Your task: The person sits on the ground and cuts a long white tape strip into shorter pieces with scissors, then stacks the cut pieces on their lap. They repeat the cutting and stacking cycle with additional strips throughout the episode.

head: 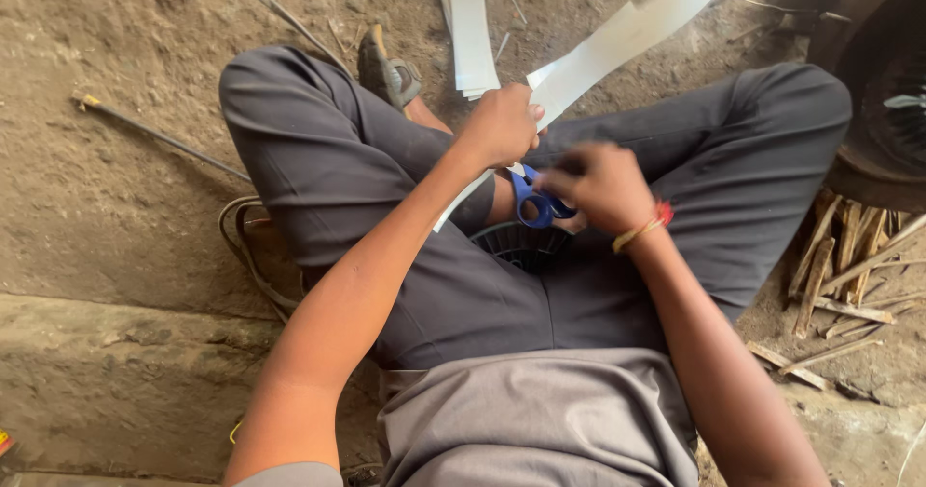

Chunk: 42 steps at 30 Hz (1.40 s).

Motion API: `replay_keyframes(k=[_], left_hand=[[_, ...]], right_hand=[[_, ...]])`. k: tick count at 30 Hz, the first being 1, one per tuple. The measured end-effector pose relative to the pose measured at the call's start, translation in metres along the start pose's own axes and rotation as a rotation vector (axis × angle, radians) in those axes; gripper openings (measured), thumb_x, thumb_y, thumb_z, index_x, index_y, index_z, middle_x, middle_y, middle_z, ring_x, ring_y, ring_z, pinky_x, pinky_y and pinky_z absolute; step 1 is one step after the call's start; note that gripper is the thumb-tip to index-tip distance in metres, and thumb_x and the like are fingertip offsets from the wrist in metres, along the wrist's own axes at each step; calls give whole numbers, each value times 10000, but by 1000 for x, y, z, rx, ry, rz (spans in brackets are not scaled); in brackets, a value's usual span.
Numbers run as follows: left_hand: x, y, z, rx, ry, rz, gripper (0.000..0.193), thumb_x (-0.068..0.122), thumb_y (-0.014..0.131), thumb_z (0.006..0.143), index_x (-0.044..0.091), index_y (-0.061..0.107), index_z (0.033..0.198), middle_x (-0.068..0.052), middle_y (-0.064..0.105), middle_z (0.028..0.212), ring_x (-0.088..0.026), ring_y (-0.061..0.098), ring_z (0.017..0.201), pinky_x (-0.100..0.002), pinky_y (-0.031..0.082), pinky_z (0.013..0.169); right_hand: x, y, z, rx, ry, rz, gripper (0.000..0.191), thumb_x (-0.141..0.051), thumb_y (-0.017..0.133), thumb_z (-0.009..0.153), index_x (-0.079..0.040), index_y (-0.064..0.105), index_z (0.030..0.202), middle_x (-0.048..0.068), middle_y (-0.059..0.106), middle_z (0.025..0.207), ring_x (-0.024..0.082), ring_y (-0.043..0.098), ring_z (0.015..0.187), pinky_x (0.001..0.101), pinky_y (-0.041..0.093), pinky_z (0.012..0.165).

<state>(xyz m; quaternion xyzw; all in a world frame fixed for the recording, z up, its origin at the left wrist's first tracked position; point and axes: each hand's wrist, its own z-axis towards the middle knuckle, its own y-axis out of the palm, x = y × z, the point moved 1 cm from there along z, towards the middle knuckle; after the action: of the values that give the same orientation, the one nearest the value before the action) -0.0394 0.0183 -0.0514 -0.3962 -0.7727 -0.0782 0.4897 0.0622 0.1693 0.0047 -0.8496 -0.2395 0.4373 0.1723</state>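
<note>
right hand (pixel 600 186): I see it closed through the blue-handled scissors (pixel 538 202), just right of the strip's lower end.
left hand (pixel 502 125): pinching the white strip (pixel 617 43) right at the cut.
technique: I'd keep the strip taut near the blades and cut in short bites, fingers off the line.
strip: long, flat, pale, plain; runs from above the lap up and right over the dirt floor (pixel 125 159).
beyond strip: more white strips (pixel 470 24) stacked to its left.
</note>
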Motion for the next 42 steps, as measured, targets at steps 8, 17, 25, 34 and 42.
replay_keyframes(k=[8,17,25,34,42], left_hand=[[-1,-17,-2,-141,-34,-4,262,164,525,974,-43,677,923,-99,712,683,-198,699,553,-372,565,504],[5,-52,-14,-139,-90,-91,274,170,523,992,-38,696,952,-73,690,700,-138,622,508,-319,524,447],[20,-84,-20,-112,-114,-200,263,162,536,1013,-45,687,957,-67,675,710,-111,568,505,-302,488,457],[20,-101,-31,-88,-128,-218,248,188,536,1017,-13,679,990,-42,660,688,-88,548,495,-291,482,447],[25,-79,-33,-187,-140,-229,222,181,563,995,-11,660,944,-46,648,664,-98,549,480,-311,466,430]], right_hand=[[-1,33,6,-136,-34,-761,353,-361,766,768,-14,751,833,236,721,871,431,712,820,505,578,731],[22,-13,-4,-304,137,-123,299,-221,766,715,36,770,867,189,744,759,274,707,682,372,553,678],[33,-54,-57,-189,245,748,340,-205,721,857,71,668,1049,90,652,793,154,580,634,265,460,594],[20,-26,-65,-316,44,806,611,-466,776,835,40,614,1137,75,608,938,130,568,821,260,488,728],[27,-11,-44,-288,18,847,614,-487,795,836,17,595,1123,69,617,937,123,573,794,250,487,705]])
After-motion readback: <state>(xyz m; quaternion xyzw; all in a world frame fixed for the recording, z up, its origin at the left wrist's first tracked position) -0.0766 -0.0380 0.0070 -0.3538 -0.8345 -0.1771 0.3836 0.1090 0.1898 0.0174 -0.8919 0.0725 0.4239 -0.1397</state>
